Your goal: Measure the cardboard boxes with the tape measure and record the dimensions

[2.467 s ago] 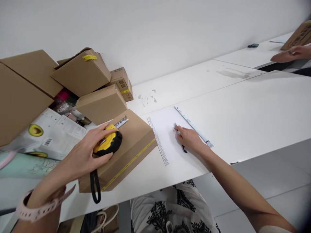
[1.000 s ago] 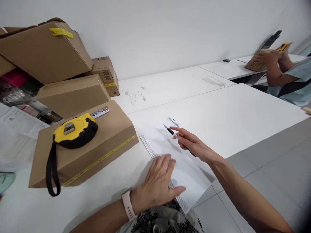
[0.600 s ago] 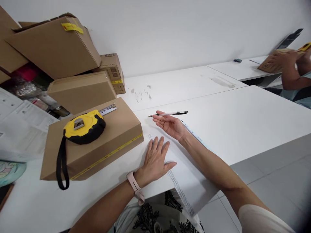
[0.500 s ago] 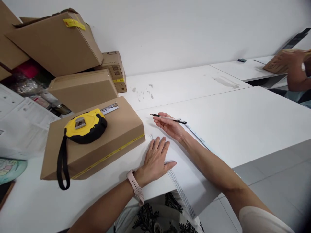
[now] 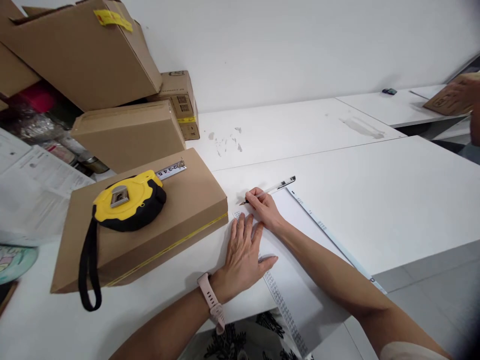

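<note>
My right hand [image 5: 264,207] grips a clear pen [image 5: 279,185] with a black tip, which points down at the upper left corner of a white spiral notebook [image 5: 296,260]. Flat across the notebook's spiral edge lies my left hand [image 5: 243,252], fingers spread and holding nothing. To its left, a closed cardboard box [image 5: 195,200] with yellow tape bears a yellow and black tape measure [image 5: 127,202]. A short length of the blade sticks out, and a black strap hangs over the box's side.
More cardboard boxes [image 5: 131,130] are stacked behind on the left, beside papers [image 5: 33,195] and plastic-wrapped goods. Grey marks show on the white table [image 5: 318,170]. At the far right another person's hand [image 5: 468,95] is on a piece of cardboard [image 5: 446,97].
My right hand has turned from a loose, raised hold to a writing grip, bringing the pen tip down to the notebook's top corner. My left hand stays flat. The view has shifted slightly.
</note>
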Motion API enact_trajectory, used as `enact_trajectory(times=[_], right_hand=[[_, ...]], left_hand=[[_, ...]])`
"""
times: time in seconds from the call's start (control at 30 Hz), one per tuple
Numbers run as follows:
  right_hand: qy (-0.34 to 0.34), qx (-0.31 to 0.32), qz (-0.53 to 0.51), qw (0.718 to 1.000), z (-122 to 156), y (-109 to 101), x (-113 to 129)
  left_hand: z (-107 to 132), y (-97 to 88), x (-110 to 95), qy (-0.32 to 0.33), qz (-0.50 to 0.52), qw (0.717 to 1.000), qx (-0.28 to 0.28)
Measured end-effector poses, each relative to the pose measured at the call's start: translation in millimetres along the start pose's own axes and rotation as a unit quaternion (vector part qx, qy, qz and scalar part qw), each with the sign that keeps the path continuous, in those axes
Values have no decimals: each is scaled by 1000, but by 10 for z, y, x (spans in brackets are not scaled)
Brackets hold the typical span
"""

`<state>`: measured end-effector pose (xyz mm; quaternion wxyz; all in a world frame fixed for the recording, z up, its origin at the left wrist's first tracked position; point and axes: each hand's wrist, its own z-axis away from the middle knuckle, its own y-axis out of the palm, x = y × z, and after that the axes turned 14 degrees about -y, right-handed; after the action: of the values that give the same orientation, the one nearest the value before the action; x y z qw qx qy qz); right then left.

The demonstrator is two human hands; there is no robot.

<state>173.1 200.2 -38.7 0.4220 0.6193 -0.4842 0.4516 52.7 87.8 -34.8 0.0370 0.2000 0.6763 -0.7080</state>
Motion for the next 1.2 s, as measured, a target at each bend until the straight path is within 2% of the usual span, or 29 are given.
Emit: enact_trajectory(times=[0.17, 0.3, 0.47, 0.63, 0.77, 0.9, 1.2], right_hand=[[-41, 44, 54, 997, 38, 43, -4], [-24, 36, 40, 998, 46, 60, -55], [-31, 20, 99, 994, 84, 51, -51], [-56, 57, 174, 982, 83, 56, 47], [-47, 87, 154, 983, 59, 54, 48], [-33, 73, 109, 991, 53, 26, -15], [-58, 93, 166, 980, 86, -3, 51]], left_hand=[[-10, 89, 18, -5, -20, 1000, -22], [-11, 70, 16, -13, -33, 999, -29], [9, 28, 8, -13, -36, 999, -31], [44, 32, -18, -13, -54, 997, -45], [50, 35, -27, -15, -70, 996, -45], [39, 50, -8, -16, -63, 997, -46], [32, 38, -31, -25, -57, 997, -43]])
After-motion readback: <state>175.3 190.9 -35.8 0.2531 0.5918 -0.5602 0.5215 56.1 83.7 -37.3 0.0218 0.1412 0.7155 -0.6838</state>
